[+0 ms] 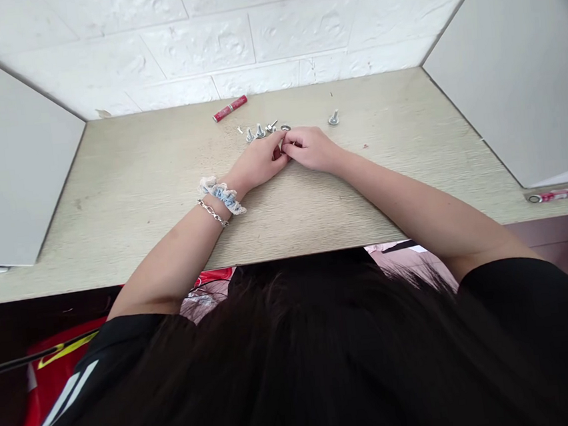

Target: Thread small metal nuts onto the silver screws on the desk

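My left hand [261,160] and my right hand [312,148] meet above the middle of the wooden tabletop [172,203], fingertips together. Both are closed, with the fingers pinched, and whatever lies between them is hidden. Just beyond my left hand, two bolts [259,131] stand upright on their heads. Beside these a bolt with a nut [272,126] lies tilted. A metal ring, like a washer [286,128], shows at the fingertips of my right hand. Farther right, another bolt [334,118] stands apart with its shank up.
A red tube [230,108] lies near the white brick-pattern wall [227,41]. Grey panels border the tabletop at the left [11,152] and right [516,70]. Another red-and-silver tube [563,193] rests at the right front edge. A small white scrap [240,130] lies near the bolts.
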### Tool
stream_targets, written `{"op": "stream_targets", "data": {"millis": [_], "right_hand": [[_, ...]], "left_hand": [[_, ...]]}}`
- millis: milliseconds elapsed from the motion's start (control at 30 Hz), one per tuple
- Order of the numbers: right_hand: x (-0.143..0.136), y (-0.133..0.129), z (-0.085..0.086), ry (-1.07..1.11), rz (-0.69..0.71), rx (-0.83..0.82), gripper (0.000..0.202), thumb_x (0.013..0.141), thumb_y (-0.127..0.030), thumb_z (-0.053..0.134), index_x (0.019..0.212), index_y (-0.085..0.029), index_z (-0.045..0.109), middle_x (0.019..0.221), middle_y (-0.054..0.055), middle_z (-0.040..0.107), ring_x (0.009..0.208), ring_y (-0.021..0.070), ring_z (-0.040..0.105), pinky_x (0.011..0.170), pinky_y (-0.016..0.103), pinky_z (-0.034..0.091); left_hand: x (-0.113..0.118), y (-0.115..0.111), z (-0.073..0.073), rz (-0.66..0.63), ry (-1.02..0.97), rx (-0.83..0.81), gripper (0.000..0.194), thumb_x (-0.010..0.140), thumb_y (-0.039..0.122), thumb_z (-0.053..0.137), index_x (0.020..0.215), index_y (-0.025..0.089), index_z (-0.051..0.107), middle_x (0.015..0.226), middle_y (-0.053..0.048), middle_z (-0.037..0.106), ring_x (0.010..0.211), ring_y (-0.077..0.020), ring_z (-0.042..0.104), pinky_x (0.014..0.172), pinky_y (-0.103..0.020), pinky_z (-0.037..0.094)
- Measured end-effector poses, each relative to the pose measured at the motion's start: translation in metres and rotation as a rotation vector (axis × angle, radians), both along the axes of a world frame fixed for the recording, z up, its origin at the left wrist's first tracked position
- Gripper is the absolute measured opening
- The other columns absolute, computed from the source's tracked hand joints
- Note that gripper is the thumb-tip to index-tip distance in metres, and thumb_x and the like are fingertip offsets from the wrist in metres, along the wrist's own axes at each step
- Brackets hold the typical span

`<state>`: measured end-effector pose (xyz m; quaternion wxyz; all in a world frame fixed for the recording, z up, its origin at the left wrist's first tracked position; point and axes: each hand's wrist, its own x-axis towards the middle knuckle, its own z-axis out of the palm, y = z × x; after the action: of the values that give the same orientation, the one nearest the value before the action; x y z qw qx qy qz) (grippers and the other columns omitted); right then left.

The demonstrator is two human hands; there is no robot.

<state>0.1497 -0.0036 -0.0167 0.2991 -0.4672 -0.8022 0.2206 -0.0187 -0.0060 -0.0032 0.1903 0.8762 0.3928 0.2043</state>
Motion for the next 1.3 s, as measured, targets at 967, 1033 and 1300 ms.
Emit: {"op": "stream_targets", "data": {"millis": [967,1033,1300], "right_hand": [[0.0004,-0.0002,0.0001,0.016,-0.005,0.002,0.017,0.081,-0.021,0.046,0.069,-0.018,0.057,0.075,0.004,0.062,0.077,0.0176,0.052,0.075,0.032,0.040],[0.0002,-0.0003,0.0004,0.023,-0.012,0.003,0.016,0.079,-0.019,0.046,0.067,-0.018,0.056,0.075,0.004,0.062,0.077,0.0173,0.052,0.075,0.032,0.040],[0.0024,-0.0018,-0.0002,0.046,-0.007,-0.034,0.019,0.070,-0.017,0.049,0.083,-0.017,0.063,0.082,0.005,0.067,0.074,0.0176,0.053,0.072,0.032,0.040]], "left_hand": [[0.0012,-0.0001,-0.0001,-0.004,0.008,0.016,0.027,0.085,0.019,0.049,0.110,0.017,0.058,0.094,-0.006,0.068,0.088,-0.0201,0.064,0.084,-0.033,0.047],[0.0012,0.0003,-0.0004,0.000,0.010,0.022,0.026,0.085,0.019,0.049,0.109,0.016,0.058,0.093,-0.006,0.068,0.087,-0.0197,0.063,0.083,-0.032,0.047],[0.0011,0.0019,-0.0015,0.022,-0.001,0.043,0.023,0.085,0.016,0.048,0.104,0.016,0.061,0.099,-0.008,0.068,0.095,-0.0205,0.061,0.089,-0.033,0.046]]}}
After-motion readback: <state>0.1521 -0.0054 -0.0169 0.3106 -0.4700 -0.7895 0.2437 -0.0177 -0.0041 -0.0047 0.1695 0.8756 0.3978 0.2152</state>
